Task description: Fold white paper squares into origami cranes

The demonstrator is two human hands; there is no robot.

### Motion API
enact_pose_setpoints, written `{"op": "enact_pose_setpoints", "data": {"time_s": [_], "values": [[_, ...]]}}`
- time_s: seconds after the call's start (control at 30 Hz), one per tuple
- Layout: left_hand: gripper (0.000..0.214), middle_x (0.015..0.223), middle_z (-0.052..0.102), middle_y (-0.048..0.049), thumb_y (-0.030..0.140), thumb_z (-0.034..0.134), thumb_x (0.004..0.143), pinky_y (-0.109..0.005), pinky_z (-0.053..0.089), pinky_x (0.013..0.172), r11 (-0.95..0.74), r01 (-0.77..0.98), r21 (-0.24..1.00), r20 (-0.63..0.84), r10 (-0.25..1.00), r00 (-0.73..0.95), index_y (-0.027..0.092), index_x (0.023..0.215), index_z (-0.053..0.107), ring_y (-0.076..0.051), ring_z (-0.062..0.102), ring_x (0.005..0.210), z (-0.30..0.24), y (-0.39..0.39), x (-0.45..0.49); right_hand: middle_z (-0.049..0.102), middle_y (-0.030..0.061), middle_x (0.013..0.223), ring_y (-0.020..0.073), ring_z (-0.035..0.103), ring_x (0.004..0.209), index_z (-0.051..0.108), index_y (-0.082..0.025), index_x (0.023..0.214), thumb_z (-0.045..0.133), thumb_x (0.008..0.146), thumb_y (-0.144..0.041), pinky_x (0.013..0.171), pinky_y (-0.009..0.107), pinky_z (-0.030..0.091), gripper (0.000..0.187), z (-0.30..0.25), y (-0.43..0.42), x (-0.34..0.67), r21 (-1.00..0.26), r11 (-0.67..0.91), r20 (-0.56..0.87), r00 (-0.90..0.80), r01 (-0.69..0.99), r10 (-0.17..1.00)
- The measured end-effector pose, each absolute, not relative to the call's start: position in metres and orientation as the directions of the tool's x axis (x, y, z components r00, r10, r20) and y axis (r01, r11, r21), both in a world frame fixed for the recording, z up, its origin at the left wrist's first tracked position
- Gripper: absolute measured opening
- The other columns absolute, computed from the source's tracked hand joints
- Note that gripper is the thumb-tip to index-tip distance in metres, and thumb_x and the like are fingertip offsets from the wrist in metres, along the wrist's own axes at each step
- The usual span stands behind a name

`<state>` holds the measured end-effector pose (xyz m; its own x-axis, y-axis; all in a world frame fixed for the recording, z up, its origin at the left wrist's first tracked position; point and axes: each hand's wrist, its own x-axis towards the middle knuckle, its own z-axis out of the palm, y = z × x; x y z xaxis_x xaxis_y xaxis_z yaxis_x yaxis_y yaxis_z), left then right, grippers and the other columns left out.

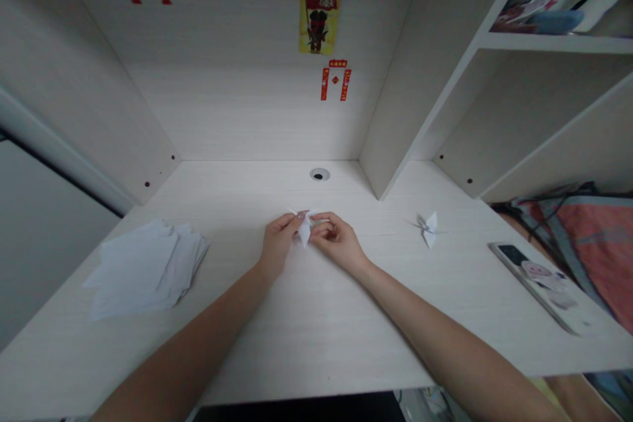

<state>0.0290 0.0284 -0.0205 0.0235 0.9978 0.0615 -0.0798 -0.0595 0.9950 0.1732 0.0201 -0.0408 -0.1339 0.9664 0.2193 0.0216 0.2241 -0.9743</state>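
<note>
a: where are the hands?

b: both are stretched out to about the middle of the bench (316, 343). the left hand (275, 242) and the right hand (342, 242) face each other, with a small white folded paper (305, 229) between them.

a: how is each grip set?

b: the left grip is narrow, with its fingertips pinched on the left side of the folded paper. the right grip is narrow too, thumb and fingers closed on the right side. both hold the same piece.

a: is the piece lying on the bench?

b: it sits at the fingertips, low over the surface. i cannot tell whether its lower point touches the wood. that point hangs down between the two hands, and a thin tip sticks out at the upper left.

a: what lies around them?

b: to the left, well apart from the hands, there is a loose stack of white sheets (143, 270), fanned and a little untidy. to the right stands a finished paper crane (429, 229), white and apart from everything else. further right, near the bench edge, a phone (539, 283) lies flat at a slant.

a: and behind the hands?

b: a round cable hole (319, 175) sits in the bench near the back wall. a yellow poster (320, 10) hangs on the wall above, with small red stickers (335, 80) just under it. shelves (554, 46) rise on the right.
</note>
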Motion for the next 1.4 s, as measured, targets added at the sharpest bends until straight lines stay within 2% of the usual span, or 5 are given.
{"op": "enact_pose_setpoints", "data": {"time_s": [0.23, 0.47, 0.67, 1.07, 1.4], "values": [[0.026, 0.078, 0.065, -0.0036, 0.04, 0.062, 0.072, -0.026, 0.042, 0.069, -0.083, -0.041, 0.996, 0.085, 0.994, 0.066, 0.015, 0.069, 0.066, -0.016, 0.056, 0.075, -0.025, 0.0259, 0.031, 0.068, 0.002, 0.081, 0.0155, 0.063, 0.073, 0.061, -0.02, 0.084, 0.073, 0.064, -0.03, 0.069, 0.028, 0.05, 0.026, -0.0371, 0.0179, 0.1704, -0.96, 0.279, 0.281, -0.083, -0.034, 0.956], [0.036, 0.081, 0.065, -0.005, 0.048, 0.051, 0.079, -0.025, 0.044, 0.065, -0.083, -0.012, 0.996, 0.084, 0.99, 0.11, 0.015, 0.08, 0.067, -0.017, 0.056, 0.077, -0.025, 0.0277, 0.0303, 0.07, 0.0029, 0.079, 0.0173, 0.065, 0.076, 0.064, -0.019, 0.082, 0.072, 0.066, -0.033, 0.073, 0.029, 0.049, 0.023, -0.0373, 0.0198, 0.1702, -0.97, 0.158, 0.165, -0.021, -0.184, 0.986], [0.023, 0.089, 0.066, -0.0045, 0.038, 0.058, 0.077, -0.025, 0.044, 0.071, -0.282, 0.135, 0.95, 0.257, 0.95, 0.179, 0.018, 0.079, 0.069, -0.017, 0.058, 0.084, -0.0186, 0.0246, 0.0312, 0.067, -0.0016, 0.068, 0.0124, 0.06, 0.063, 0.064, -0.019, 0.076, 0.072, 0.067, -0.03, 0.066, 0.025, 0.045, 0.016, -0.0378, 0.022, 0.1718, -0.951, 0.159, 0.162, 0.008, -0.264, 0.987], [0.014, 0.076, 0.071, -0.0027, 0.025, 0.072, 0.062, -0.027, 0.047, 0.074, -0.065, -0.103, 0.993, 0.072, 0.995, 0.067, 0.016, 0.072, 0.067, -0.016, 0.064, 0.073, -0.0214, 0.0304, 0.0328, 0.068, -0.0011, 0.071, 0.0126, 0.06, 0.064, 0.064, -0.019, 0.083, 0.073, 0.063, -0.031, 0.068, 0.026, 0.046, 0.025, -0.034, 0.0226, 0.1734, -0.95, 0.08, 0.089, -0.017, -0.301, 0.996], [0.029, 0.071, 0.071, -0.001, 0.028, 0.073, 0.061, -0.027, 0.048, 0.071, -0.02, -0.012, 1.0, 0.02, 0.999, 0.039, 0.017, 0.087, 0.064, -0.016, 0.065, 0.069, -0.0176, 0.0283, 0.0297, 0.07, -0.0001, 0.064, 0.0154, 0.062, 0.057, 0.06, -0.019, 0.1, 0.077, 0.056, -0.03, 0.064, 0.03, 0.048, 0.049, -0.0335, 0.0201, 0.1726, -0.966, 0.062, 0.042, 0.083, -0.253, 0.996]]}}
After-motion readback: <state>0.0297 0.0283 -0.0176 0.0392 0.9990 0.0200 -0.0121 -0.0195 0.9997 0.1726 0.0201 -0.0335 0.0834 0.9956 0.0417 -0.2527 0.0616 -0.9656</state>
